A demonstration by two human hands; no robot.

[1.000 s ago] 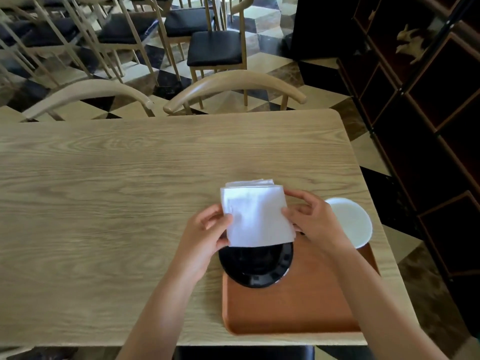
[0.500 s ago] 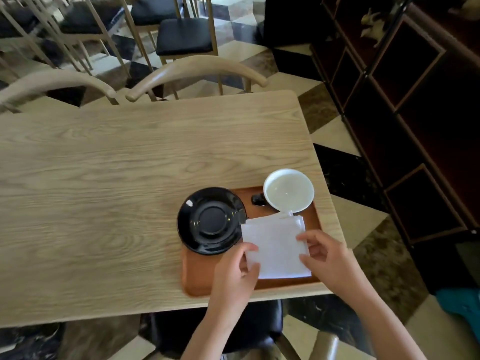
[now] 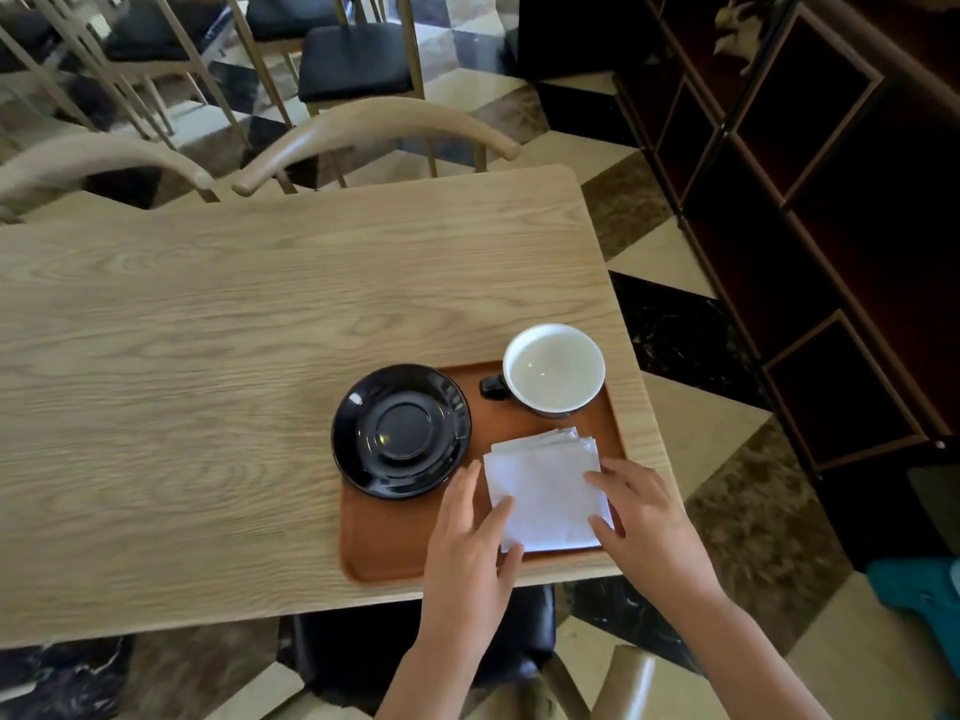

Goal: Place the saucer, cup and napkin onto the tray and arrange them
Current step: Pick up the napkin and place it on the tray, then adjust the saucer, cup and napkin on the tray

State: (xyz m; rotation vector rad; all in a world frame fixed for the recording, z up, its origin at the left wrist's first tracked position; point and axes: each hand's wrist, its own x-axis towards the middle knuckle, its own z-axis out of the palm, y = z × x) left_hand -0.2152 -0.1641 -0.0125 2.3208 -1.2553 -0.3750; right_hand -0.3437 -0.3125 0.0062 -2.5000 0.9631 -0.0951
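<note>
A brown tray (image 3: 384, 543) lies at the table's near right corner. On its left part sits a black saucer (image 3: 401, 431), overhanging the tray's left edge. A cup (image 3: 553, 370), white inside and dark outside, stands at the tray's far right with its handle pointing left. A folded white napkin (image 3: 545, 485) lies flat on the tray's near right part. My left hand (image 3: 467, 548) rests its fingertips on the napkin's near left corner, thumb spread away. My right hand (image 3: 644, 517) lays its fingers on the napkin's right edge. Neither hand lifts it.
The wooden table (image 3: 208, 356) stretches left and away. Two curved wooden chair backs (image 3: 374, 127) stand at its far edge, with more chairs behind. A dark shelf unit (image 3: 810, 226) lines the right side. A black chair seat (image 3: 363, 646) is below the near edge.
The napkin went from held up above the saucer down onto the tray's near right part. Both hands stayed with it and now rest flatter on it. My view shifted right.
</note>
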